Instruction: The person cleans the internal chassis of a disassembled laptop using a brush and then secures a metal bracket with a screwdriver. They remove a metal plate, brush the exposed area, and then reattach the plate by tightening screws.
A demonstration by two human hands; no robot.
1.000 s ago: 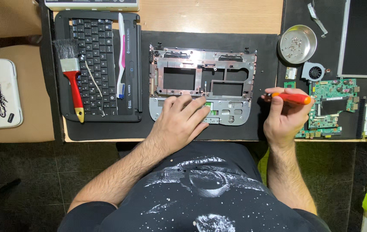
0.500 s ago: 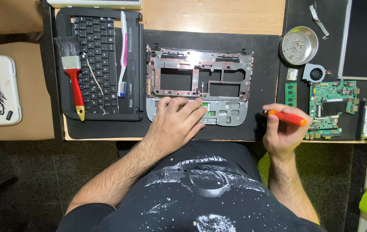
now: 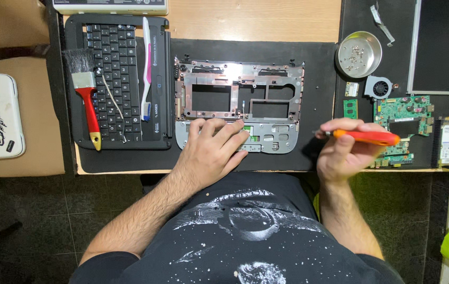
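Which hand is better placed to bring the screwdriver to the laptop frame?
The right hand, probably. It holds the orange screwdriver, tip pointing toward the laptop frame close beside it. The left hand lies flat on the frame's front edge, holding no tool.

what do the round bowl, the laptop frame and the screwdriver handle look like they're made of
Bowl: looks like bare metal, shiny silver with soft reflections, small screws inside. Laptop frame under the left hand: probably plastic with a silver-grey matt finish and darker inner ribs; metal parts can't be ruled out. Screwdriver handle in the right hand: smooth orange, likely plastic, with a thin metal shaft.
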